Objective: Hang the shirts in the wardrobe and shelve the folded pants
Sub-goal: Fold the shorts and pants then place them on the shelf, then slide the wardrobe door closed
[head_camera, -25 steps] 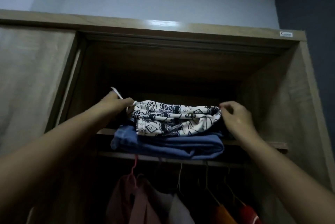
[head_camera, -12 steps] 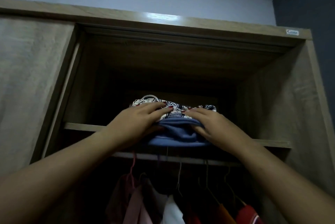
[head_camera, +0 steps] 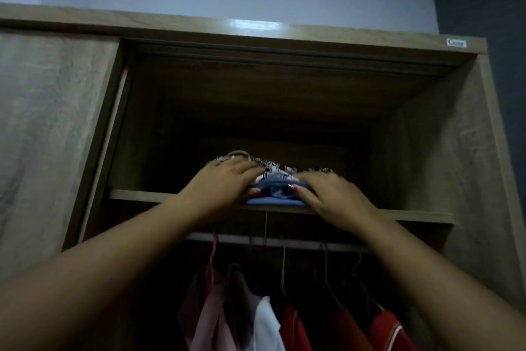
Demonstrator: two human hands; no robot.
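Both hands lie flat, fingers spread, on a small stack of folded pants on the wardrobe shelf (head_camera: 136, 196), a board with a pale wood grain. The left hand (head_camera: 225, 184) presses down on the patterned pants (head_camera: 271, 173), a soft white cloth with a dark print, which lie under and just beyond its fingers. The right hand (head_camera: 330, 194) rests on the blue pants (head_camera: 273, 200), a thicker plain cloth under the patterned pair, its rounded fold showing between the two hands at the shelf's front edge. Neither hand closes around the cloth; the palms sit on top.

Much of the stack is covered by the hands, and the deep part of the shelf behind it is too dark to make out. Below the wrists a pale rail (head_camera: 256, 240) carries thin wire hangers (head_camera: 212, 254) with shirts: pink (head_camera: 210, 319), white (head_camera: 266, 322), red (head_camera: 387, 330). Their lower parts are cut off by the frame. The whole picture is dim and slightly blurred.
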